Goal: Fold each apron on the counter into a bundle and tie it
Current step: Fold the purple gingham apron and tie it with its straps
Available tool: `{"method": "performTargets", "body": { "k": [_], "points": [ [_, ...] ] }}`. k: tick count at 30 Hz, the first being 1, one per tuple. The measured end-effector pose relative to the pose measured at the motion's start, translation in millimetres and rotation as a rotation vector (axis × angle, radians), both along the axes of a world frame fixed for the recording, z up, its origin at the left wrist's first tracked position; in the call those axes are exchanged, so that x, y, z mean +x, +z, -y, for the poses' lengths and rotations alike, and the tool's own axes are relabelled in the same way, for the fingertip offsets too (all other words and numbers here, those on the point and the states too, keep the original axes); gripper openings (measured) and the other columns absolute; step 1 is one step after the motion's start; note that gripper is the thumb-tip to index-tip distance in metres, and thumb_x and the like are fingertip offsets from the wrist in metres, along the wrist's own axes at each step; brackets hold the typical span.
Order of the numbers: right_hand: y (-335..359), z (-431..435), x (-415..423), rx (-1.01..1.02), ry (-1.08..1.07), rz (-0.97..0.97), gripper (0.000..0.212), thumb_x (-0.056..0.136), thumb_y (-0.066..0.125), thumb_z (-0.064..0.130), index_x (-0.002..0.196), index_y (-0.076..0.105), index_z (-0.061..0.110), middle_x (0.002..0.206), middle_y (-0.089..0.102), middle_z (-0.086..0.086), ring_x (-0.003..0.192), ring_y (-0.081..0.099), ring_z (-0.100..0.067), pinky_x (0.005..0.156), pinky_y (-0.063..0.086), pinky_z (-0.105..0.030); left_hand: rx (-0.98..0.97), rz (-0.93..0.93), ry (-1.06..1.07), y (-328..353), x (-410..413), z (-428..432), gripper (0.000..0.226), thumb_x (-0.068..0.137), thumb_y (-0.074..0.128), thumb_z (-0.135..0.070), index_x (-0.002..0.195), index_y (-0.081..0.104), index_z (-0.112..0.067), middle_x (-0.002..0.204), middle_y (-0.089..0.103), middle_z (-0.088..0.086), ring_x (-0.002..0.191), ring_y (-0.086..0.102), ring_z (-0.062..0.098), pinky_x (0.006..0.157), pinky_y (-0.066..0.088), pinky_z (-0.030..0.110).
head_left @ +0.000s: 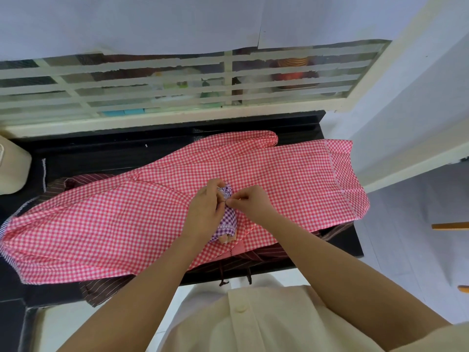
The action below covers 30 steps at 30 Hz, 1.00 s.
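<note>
**Tying a small purple bundle over the spread pink apron**

Nearest the camera is a cream button-front shirt (pixel 253 323), and two bare forearms reach from it toward the middle of the black table (pixel 101 153).

The left hand (pixel 205 207) has its fingers curled round the upper part of a small purple-and-white gingham apron bundle (pixel 227 219). The right hand (pixel 250 201) touches it from the other side, with thumb and forefinger pinched together on the bundle's top. What they pinch is too small to make out.

The bundle sits just behind the table's near edge, on top of a large pink-and-white gingham apron (pixel 127 217). This apron lies unfolded from the left edge across to the right edge.

Under it is a brown striped apron (pixel 106 290), which shows at the near edge with dark cords hanging down over it.

A cream plastic container (pixel 12 168) stands at the far left corner. Beyond the far edge runs a cream barred window grille (pixel 152 92).
</note>
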State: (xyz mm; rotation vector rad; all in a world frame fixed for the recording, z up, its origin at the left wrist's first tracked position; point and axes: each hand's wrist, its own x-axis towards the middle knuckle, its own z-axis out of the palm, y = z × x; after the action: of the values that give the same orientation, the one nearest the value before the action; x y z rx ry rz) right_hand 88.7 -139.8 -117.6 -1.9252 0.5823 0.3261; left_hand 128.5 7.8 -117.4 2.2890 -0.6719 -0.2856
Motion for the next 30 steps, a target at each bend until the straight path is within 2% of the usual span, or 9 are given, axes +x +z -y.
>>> {"method": "performTargets", "body": {
  "k": [2, 5, 9, 13, 16, 21, 24, 26, 30],
  "points": [
    [3, 4, 2, -0.126, 0.195, 0.061, 0.015, 0.090, 0.069, 0.022, 0.095, 0.077, 0.010, 0.061, 0.058, 0.011, 0.047, 0.042, 0.000, 0.049, 0.031, -0.009, 0.002, 0.018, -0.010, -1, 1, -1, 0.037, 0.087, 0.064, 0.000, 0.119, 0.051, -0.012, 0.085, 0.061, -0.005, 0.081, 0.059, 0.011, 0.074, 0.053, 0.026],
    [2, 11, 1, -0.142, 0.330, 0.092, 0.018, 0.095, 0.062, 0.022, 0.097, 0.075, 0.010, 0.060, 0.055, 0.009, 0.046, 0.038, -0.003, 0.048, 0.030, -0.010, 0.006, 0.038, -0.033, -1, 1, -3, 0.032, 0.087, 0.063, 0.001, 0.116, 0.053, -0.011, 0.086, 0.059, -0.004, 0.081, 0.056, 0.012, 0.071, 0.047, 0.019],
    [-2, 9, -6, 0.372, 0.161, -0.099, 0.025, 0.101, 0.049, 0.018, 0.102, 0.066, -0.001, 0.087, 0.065, -0.005, 0.075, 0.058, -0.013, 0.072, 0.047, -0.022, 0.007, 0.102, -0.073, 2, 2, -7, 0.014, 0.086, 0.064, 0.001, 0.093, 0.061, -0.011, 0.083, 0.060, -0.004, 0.078, 0.053, 0.012, 0.071, 0.049, 0.029],
    [-8, 5, -11, 0.624, 0.027, -0.140, 0.025, 0.103, 0.044, 0.016, 0.095, 0.065, 0.005, 0.071, 0.051, 0.002, 0.062, 0.042, -0.009, 0.061, 0.035, -0.021, -0.037, 0.025, -0.082, 0, 2, -13, 0.013, 0.082, 0.070, -0.005, 0.092, 0.068, -0.015, 0.088, 0.056, -0.016, 0.085, 0.058, 0.009, 0.079, 0.053, 0.027],
    [-3, 5, -12, 0.631, 0.032, -0.155, 0.024, 0.103, 0.045, 0.016, 0.093, 0.065, 0.007, 0.068, 0.055, 0.005, 0.060, 0.047, -0.007, 0.061, 0.038, -0.019, -0.078, -0.033, -0.062, -3, 1, -16, 0.010, 0.080, 0.077, -0.014, 0.088, 0.072, -0.014, 0.090, 0.061, -0.013, 0.089, 0.060, 0.010, 0.083, 0.053, 0.030],
    [1, 6, -8, 0.499, 0.063, -0.132, 0.022, 0.101, 0.049, 0.018, 0.104, 0.065, 0.002, 0.092, 0.066, -0.004, 0.078, 0.059, -0.010, 0.071, 0.047, -0.020, -0.081, -0.072, -0.031, -4, 3, -16, 0.005, 0.079, 0.079, -0.013, 0.078, 0.074, -0.014, 0.091, 0.064, -0.011, 0.087, 0.060, 0.003, 0.082, 0.050, 0.021],
    [3, 5, -10, 0.487, 0.062, -0.117, 0.018, 0.101, 0.051, 0.016, 0.096, 0.065, 0.004, 0.070, 0.062, 0.009, 0.062, 0.051, -0.005, 0.060, 0.042, -0.016, -0.096, -0.141, -0.022, 1, 4, -16, 0.017, 0.080, 0.075, -0.006, 0.071, 0.066, -0.018, 0.085, 0.063, -0.006, 0.077, 0.059, 0.004, 0.070, 0.047, 0.011],
    [5, 2, -11, 0.486, 0.065, -0.092, 0.017, 0.100, 0.052, 0.014, 0.097, 0.064, 0.002, 0.058, 0.059, 0.016, 0.052, 0.049, 0.002, 0.053, 0.040, -0.011, -0.036, -0.170, -0.020, 2, 7, -13, 0.020, 0.082, 0.068, -0.006, 0.065, 0.059, -0.013, 0.082, 0.058, -0.001, 0.071, 0.053, 0.007, 0.064, 0.042, 0.016],
    [4, -2, -10, 0.485, 0.039, -0.071, 0.013, 0.099, 0.053, 0.011, 0.098, 0.063, 0.002, 0.073, 0.061, 0.005, 0.050, 0.054, 0.007, 0.052, 0.043, -0.010, 0.002, -0.334, 0.025, 4, 10, -9, 0.033, 0.094, 0.054, -0.011, 0.061, 0.052, -0.009, 0.080, 0.047, -0.003, 0.070, 0.044, 0.010, 0.064, 0.034, 0.024]
  ]
}}
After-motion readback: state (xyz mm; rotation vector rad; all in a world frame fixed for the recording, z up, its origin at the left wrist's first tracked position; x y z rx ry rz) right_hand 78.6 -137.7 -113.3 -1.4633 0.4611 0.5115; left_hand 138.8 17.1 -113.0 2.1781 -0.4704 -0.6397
